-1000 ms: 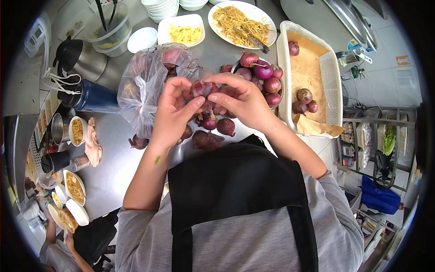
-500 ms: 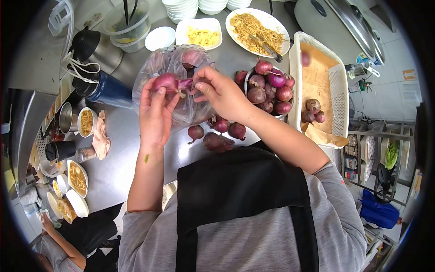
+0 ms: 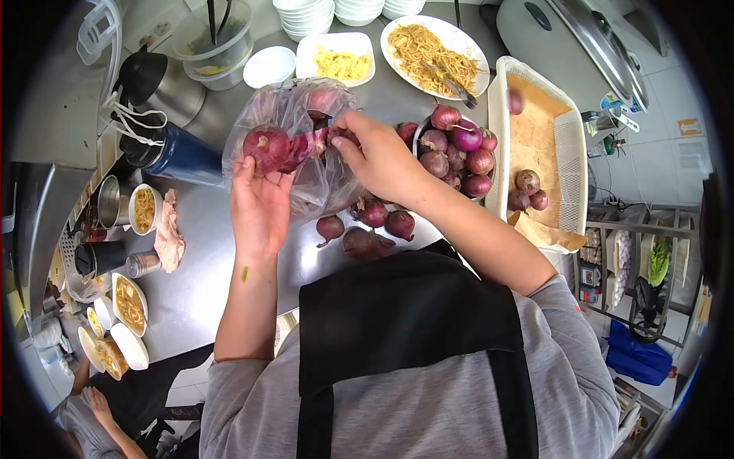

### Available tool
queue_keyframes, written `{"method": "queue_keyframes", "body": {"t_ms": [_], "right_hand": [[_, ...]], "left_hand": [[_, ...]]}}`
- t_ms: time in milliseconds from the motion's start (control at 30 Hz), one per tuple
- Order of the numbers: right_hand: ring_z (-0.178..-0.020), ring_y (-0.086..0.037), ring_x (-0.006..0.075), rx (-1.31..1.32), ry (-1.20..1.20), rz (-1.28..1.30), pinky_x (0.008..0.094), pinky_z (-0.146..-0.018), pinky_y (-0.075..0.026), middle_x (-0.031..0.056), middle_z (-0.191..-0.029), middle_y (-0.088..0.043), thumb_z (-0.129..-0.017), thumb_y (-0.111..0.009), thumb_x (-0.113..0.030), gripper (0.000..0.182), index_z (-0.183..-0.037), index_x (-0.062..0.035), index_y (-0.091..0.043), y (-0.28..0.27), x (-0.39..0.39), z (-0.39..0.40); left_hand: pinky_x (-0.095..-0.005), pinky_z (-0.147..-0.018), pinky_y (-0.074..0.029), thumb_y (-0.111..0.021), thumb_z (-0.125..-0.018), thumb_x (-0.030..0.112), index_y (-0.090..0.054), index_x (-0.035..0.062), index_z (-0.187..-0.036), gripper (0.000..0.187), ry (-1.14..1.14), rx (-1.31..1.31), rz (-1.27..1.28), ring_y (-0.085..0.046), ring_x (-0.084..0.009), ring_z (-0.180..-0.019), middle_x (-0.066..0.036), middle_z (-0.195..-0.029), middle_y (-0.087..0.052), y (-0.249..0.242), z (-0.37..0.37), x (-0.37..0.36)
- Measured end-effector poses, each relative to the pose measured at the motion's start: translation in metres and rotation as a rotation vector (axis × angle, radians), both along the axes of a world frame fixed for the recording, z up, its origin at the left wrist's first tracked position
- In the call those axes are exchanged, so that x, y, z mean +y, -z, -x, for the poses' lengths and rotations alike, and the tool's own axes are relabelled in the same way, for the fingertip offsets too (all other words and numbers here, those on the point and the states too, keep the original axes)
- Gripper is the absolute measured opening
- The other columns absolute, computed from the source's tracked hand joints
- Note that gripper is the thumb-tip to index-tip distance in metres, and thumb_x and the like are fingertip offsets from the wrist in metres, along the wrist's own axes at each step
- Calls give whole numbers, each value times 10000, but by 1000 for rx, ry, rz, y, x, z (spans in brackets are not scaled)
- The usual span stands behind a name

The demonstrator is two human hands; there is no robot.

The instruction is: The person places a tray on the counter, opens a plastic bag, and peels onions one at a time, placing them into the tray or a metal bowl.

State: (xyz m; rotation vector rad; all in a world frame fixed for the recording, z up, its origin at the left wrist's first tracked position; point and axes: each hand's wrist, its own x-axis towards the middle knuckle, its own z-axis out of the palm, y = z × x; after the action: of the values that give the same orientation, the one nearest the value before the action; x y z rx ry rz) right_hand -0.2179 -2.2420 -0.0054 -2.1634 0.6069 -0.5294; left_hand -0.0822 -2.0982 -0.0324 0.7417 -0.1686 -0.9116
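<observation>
My left hand (image 3: 258, 203) is closed around a red onion (image 3: 267, 148), its round end tilted up toward me. A strip of purple outer skin (image 3: 308, 145) stretches from the onion to my right hand (image 3: 378, 157), whose thumb and forefinger pinch its far end. Both hands are above a clear plastic bag (image 3: 332, 191) with onion pieces or skins partly showing inside. Several loose red onions (image 3: 371, 213) lie on the steel counter close to the bag. To the right of my right hand, a round bowl is heaped with red onions (image 3: 466, 136).
A white plastic basket (image 3: 579, 161) lined with brown paper holds a few onions at right. Behind the bag stand a dish of yellow food (image 3: 340, 67) and a plate of noodles (image 3: 440, 53) with tongs. Left are a blue flask (image 3: 183, 157) and food bowls. Another person (image 3: 99, 405) is at lower left.
The onion in my left hand has turned so its end faces up, and its skin is peeled further out toward my right hand. The other person's arm has moved down.
</observation>
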Motion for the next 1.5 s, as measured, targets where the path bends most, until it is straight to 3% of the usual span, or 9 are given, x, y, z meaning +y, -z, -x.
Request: {"method": "queue_keyframes", "body": {"t_ms": [233,400,600,867,1000,1133,1333,1433,1500], "right_hand": [[-836,-609,408,-16,-49,278,459,-738,-489,205,-859,-587,-828,-589,-47,148,-942,19,-522,-2,-1,-4],[-844,-624,401,49,-47,372,467,-739,-522,194,-925,-592,-801,-610,-86,225,-987,15,-534,-6,-5,-5],[-872,-650,391,79,-29,450,463,-722,-553,190,-1018,-616,-810,-639,-144,341,-1106,1,-549,-10,-9,-11],[-886,-653,382,105,33,410,471,-752,-546,187,-1022,-628,-831,-629,-144,301,-1113,-54,-574,-10,-18,-10],[-931,-610,387,-123,-48,333,457,-821,-503,175,-981,-606,-856,-664,-171,268,-1047,-13,-564,1,-8,-15],[-953,-593,363,-172,-67,101,438,-827,-474,141,-1013,-601,-888,-679,-252,281,-1026,-33,-569,-22,8,-8],[-801,-596,305,-266,-168,50,407,-711,-459,140,-821,-579,-945,-590,-177,189,-850,-16,-557,8,11,-10],[-721,-585,281,-286,-62,-106,384,-673,-457,138,-768,-578,-953,-585,-177,195,-859,-8,-566,12,11,-11],[-650,-574,266,-169,237,-467,365,-646,-462,137,-729,-597,-950,-597,-181,189,-910,4,-598,12,-7,-11]], "left_hand": [[-338,-945,-461,-514,-1002,318,-465,92,-1357,423,10,111,-12,-542,-189,-1162,-83,-1288,-569,-25,4,3],[-273,-848,-453,-544,-1005,249,-408,123,-1402,438,34,-283,-263,-570,-132,-1041,-45,-1243,-568,-2,-3,18],[-247,-742,-448,-550,-1014,288,-481,85,-1339,390,158,-437,-431,-594,-98,-882,-8,-1079,-637,-1,-11,37],[-246,-764,-479,-551,-1013,257,-516,45,-1309,365,210,-212,-246,-614,-114,-915,-47,-1106,-640,1,-20,48],[-265,-841,-518,-582,-991,163,-492,18,-1317,368,166,-524,-376,-621,-130,-993,-69,-1176,-615,-12,-7,33],[-267,-840,-533,-608,-958,76,-441,8,-1346,428,98,-569,-363,-621,-147,-1034,-89,-1224,-582,-20,8,20],[-272,-853,-531,-590,-959,51,-434,-1,-1341,416,98,-492,-294,-613,-143,-1042,-89,-1226,-566,-12,17,12],[-282,-878,-526,-585,-950,25,-424,-9,-1352,434,76,-448,-266,-602,-146,-1056,-89,-1229,-559,-7,13,14],[-302,-908,-511,-571,-951,8,-408,9,-1368,448,58,-560,-263,-594,-157,-1068,-100,-1232,-560,-10,12,18]]}}
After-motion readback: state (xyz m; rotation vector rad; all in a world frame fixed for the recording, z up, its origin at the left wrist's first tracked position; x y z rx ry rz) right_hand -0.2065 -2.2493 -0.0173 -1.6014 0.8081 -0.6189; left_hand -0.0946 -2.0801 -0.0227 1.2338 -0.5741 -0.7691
